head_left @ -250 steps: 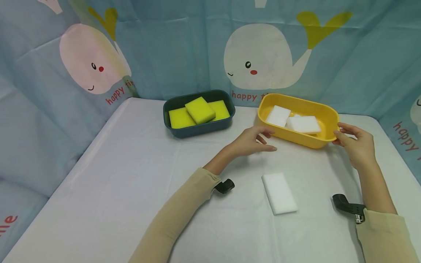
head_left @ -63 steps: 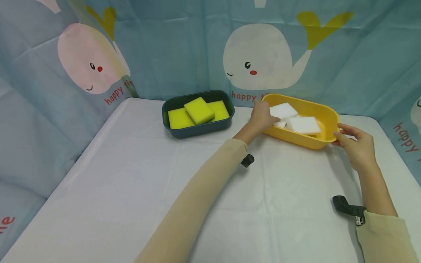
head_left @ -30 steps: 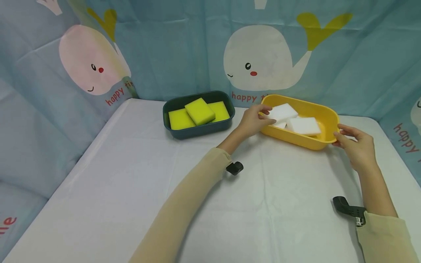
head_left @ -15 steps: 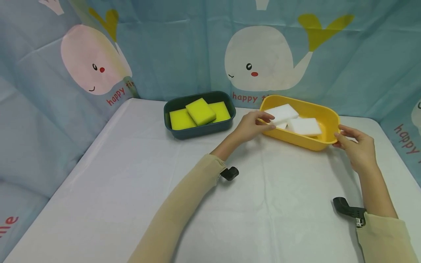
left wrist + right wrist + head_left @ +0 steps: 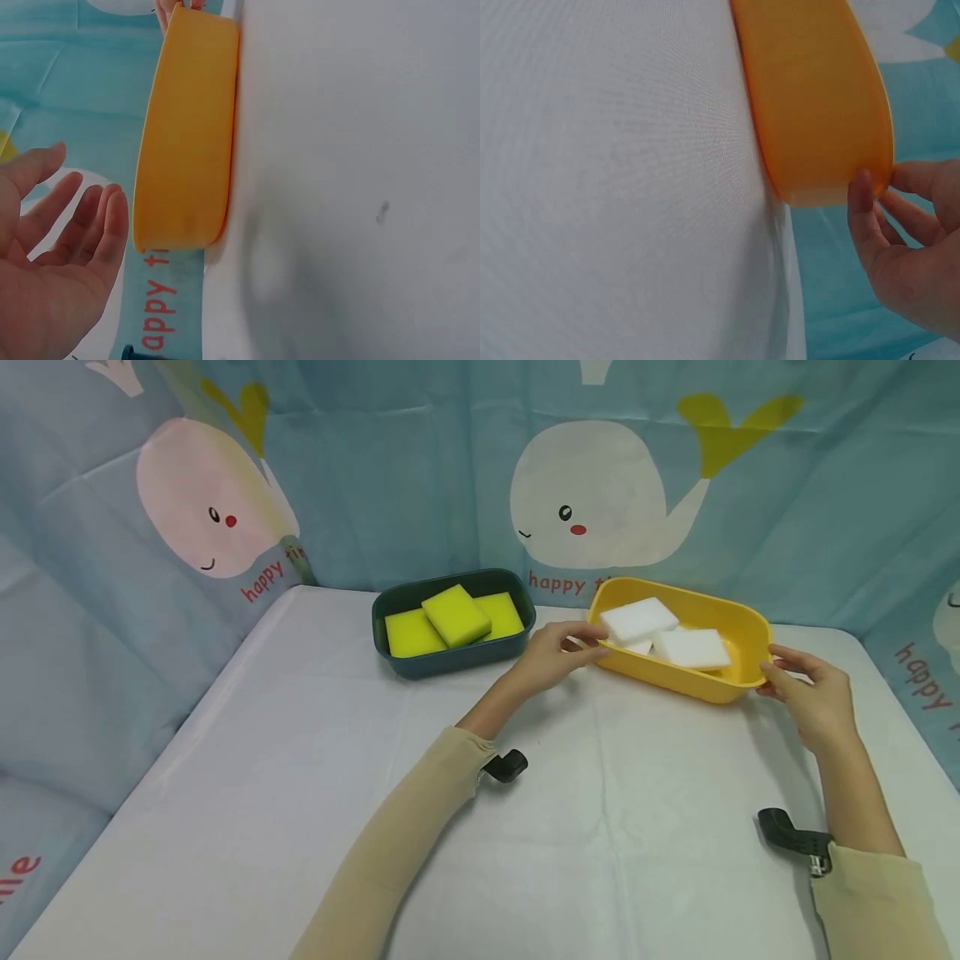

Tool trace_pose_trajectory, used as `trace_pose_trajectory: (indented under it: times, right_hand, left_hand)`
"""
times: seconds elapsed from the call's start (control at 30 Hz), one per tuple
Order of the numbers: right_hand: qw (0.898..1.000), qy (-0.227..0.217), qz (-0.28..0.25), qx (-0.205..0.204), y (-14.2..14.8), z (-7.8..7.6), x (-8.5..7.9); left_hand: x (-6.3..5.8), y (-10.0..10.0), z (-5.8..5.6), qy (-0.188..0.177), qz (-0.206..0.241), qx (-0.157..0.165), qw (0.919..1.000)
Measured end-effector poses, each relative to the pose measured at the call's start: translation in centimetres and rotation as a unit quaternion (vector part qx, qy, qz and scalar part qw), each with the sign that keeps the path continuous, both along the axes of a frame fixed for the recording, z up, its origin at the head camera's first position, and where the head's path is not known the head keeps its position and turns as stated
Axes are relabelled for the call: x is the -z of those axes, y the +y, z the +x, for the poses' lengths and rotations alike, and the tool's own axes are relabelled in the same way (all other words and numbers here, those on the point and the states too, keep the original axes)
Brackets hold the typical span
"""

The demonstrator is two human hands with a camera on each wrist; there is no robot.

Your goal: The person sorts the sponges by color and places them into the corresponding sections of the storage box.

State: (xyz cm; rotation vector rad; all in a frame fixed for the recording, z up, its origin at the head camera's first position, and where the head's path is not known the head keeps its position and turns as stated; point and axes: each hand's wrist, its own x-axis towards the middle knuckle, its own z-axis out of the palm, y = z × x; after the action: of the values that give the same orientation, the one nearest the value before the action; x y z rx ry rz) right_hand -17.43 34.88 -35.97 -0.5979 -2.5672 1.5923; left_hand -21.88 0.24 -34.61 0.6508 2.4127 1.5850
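A yellow plastic basin [image 5: 675,680] stands at the back right of the table with several white sponge blocks in it; one white sponge [image 5: 639,620] lies on top of another at its left end. My right hand [image 5: 817,697] pinches the basin's right end between thumb and fingers, as the right wrist view shows at the basin wall [image 5: 817,112]. My left hand [image 5: 551,656] is beside the basin's left end, holding nothing, its fingers loosely bent. In the left wrist view a gap shows between the left hand [image 5: 64,262] and the basin [image 5: 187,135].
Left of the yellow basin stands a dark green basin [image 5: 457,660] with yellow sponges [image 5: 456,615] in it. Both basins are near the back edge of the white-covered table [image 5: 300,777]. A blue whale-print curtain [image 5: 390,485] hangs behind and at the sides.
The white sponge that lay on the table at first is now in the yellow basin. My left hand has since let go and drawn back left; my right hand has stayed on the rim.
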Motion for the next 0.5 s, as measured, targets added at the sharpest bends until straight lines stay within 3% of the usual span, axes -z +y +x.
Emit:
trace_pose_trajectory:
  times: [0.3, 0.5]
  right_hand:
    - [0.996, 0.013, 0.084, -0.020, -0.7, 0.0, -1.2]
    - [0.985, 0.022, 0.165, -0.045, -1.2, 0.6, -2.1]
  left_hand:
    - [-0.3, -3.4, 0.6, -0.002, -0.014, -0.033, 0.9993]
    - [-0.6, -5.7, 1.3, 0.007, -0.008, -0.062, 0.9980]
